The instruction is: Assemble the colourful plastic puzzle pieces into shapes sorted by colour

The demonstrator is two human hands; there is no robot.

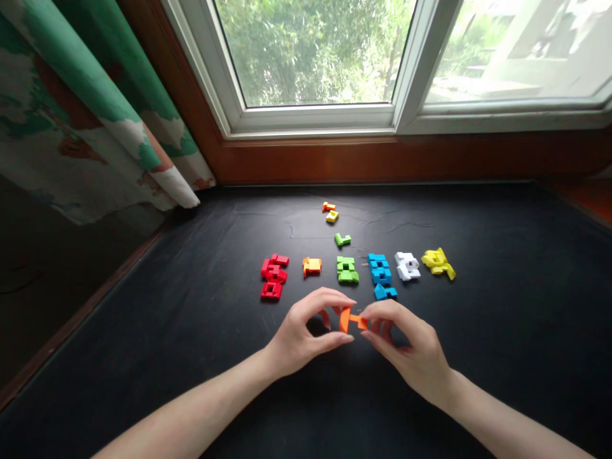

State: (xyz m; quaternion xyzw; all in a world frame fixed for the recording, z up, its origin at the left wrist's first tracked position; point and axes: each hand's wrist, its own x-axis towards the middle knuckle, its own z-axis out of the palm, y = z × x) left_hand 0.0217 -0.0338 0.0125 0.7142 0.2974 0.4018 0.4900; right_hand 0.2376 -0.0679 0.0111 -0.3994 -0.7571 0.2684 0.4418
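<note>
Between my two hands is an orange plastic puzzle block (345, 319), held a little above the black surface. My left hand (313, 325) pinches its wider left end with thumb and fingers. At its narrow right end, my right hand (406, 338) grips with thumb and fingertips. Just beyond the hands lie a green block group (347, 270), a blue block group (380, 271) with a separate blue piece (385, 292), and another orange block (312, 266). Whether the held orange is one piece or two joined I cannot tell.
Red blocks (273, 271) lie on the left, white blocks (407, 266) and yellow blocks (438, 262) on the right. Farther back are a small green piece (342, 240), a yellow piece (332, 217) and an orange piece (327, 206). A curtain (157, 153) hangs at left beside the window frame (310, 121).
</note>
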